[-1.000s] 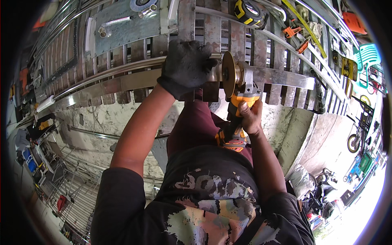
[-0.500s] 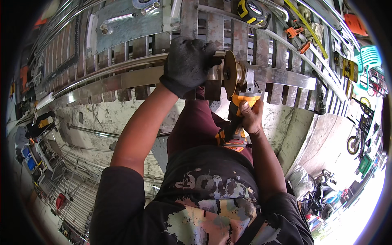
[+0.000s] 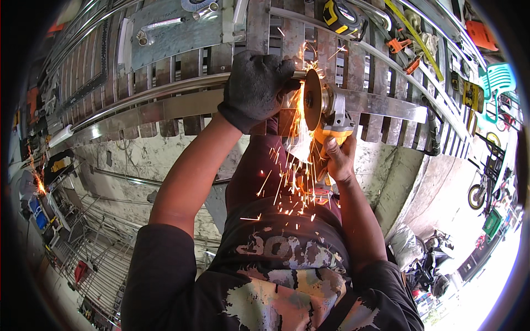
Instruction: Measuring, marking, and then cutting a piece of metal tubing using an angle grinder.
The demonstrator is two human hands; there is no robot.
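My left hand (image 3: 255, 87), in a black work glove, is closed around a long shiny metal tube (image 3: 171, 87) close to its right end. My bare right hand (image 3: 340, 158) grips an angle grinder (image 3: 337, 113) with a silver head and a yellow and black body. Its round disc (image 3: 313, 102) stands on edge against the tube's end, just right of the glove. Bright orange sparks (image 3: 300, 118) stream down from there toward my shirt and thighs, partly hiding the grinder's lower body. A flat metal bar (image 3: 187, 105) lies below the tube.
The slatted metal bench (image 3: 375, 71) carries a metal plate (image 3: 176, 41) at the left back, a tape measure (image 3: 343, 19), an orange clamp (image 3: 398, 44) and a yellow rule (image 3: 422, 47). Wire racks (image 3: 96, 259) stand lower left; sparks (image 3: 40, 183) also glow at far left. Bicycles (image 3: 480, 187) are at right.
Sparks have appeared where the disc meets the tube's end, and also at the far left. Both hands have hardly moved.
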